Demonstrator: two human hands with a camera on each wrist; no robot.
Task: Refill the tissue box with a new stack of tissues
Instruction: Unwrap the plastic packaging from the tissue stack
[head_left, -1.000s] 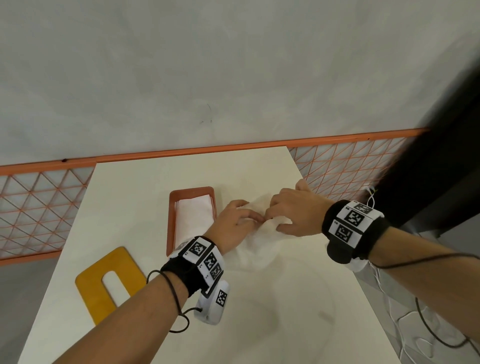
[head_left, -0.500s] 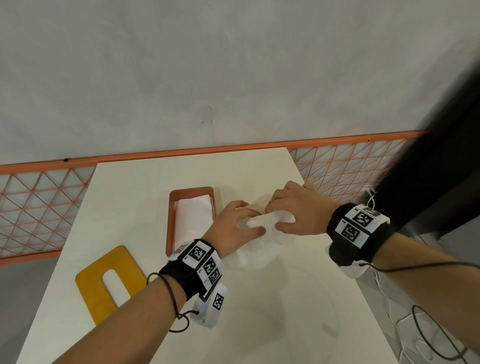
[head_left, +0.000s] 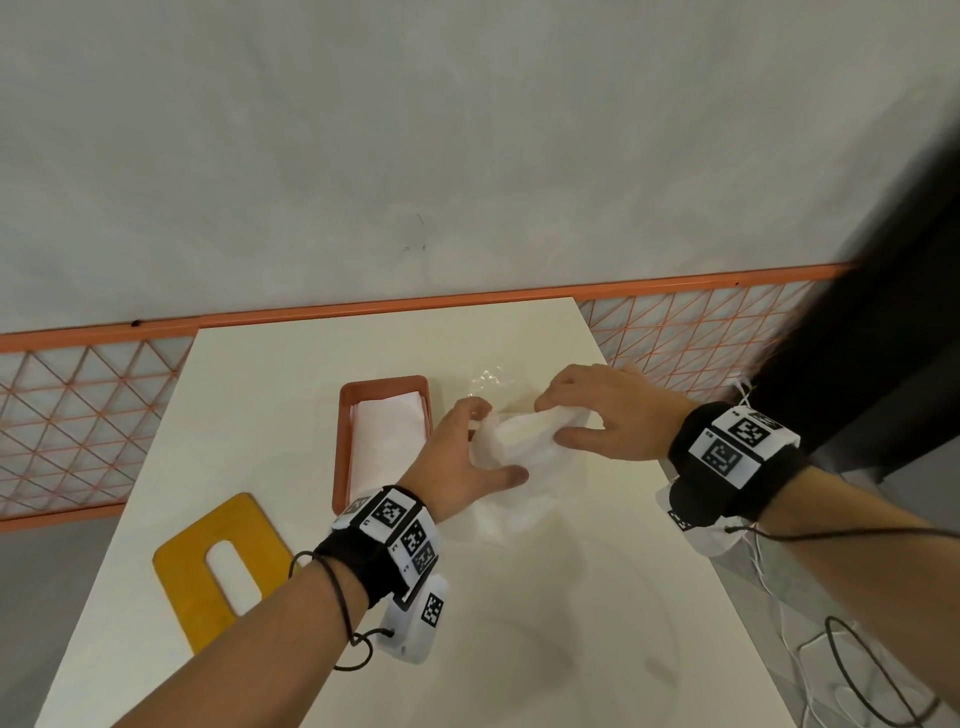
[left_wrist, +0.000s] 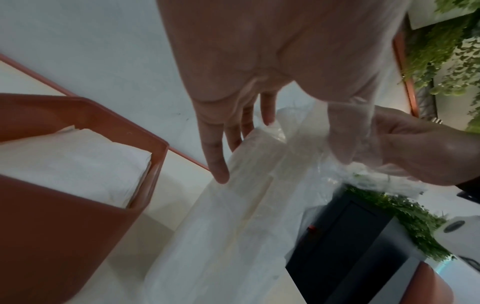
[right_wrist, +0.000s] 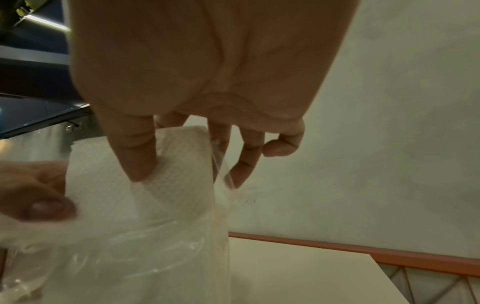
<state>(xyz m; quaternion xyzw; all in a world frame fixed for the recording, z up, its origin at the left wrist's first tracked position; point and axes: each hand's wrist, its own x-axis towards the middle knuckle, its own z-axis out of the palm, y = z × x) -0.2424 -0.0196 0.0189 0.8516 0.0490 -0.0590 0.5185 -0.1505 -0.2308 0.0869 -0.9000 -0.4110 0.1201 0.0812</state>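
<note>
Your left hand (head_left: 462, 457) and right hand (head_left: 608, 413) are both pinching the plastic-wrapped tissue stack (head_left: 519, 452) with curled fingers (right_wrist: 137, 156), just right of the orange tissue box (head_left: 343, 447) on the worktop (head_left: 545, 623).

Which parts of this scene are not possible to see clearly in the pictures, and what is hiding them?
- Head view: the near end of the orange tissue box is covered by the left hand and its wristband.
- Head view: how much of the new tissue stack has left its clear plastic wrapper; both hands cover it.
- Right wrist view: the right hand hides the stack's far end.
- Left wrist view: the box's depth, cut off by the edge.
</note>
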